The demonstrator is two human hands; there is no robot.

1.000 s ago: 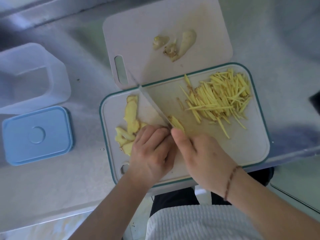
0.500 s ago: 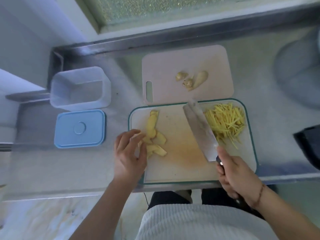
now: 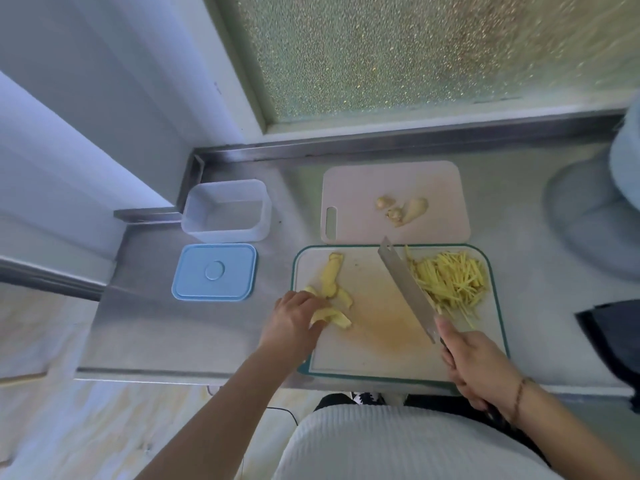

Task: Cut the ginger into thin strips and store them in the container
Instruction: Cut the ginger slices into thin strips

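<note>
Steel table (image 3: 145,327) carries the green-rimmed board (image 3: 498,306), where the left hand (image 3: 294,323) rests curled on ginger slices (image 3: 330,318) at its left end, nearer than the right hand (image 3: 479,370) gripping the knife (image 3: 407,289) beside the strips (image 3: 450,282).

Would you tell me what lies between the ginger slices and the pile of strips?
In the head view, the knife blade and stained bare board.
</note>
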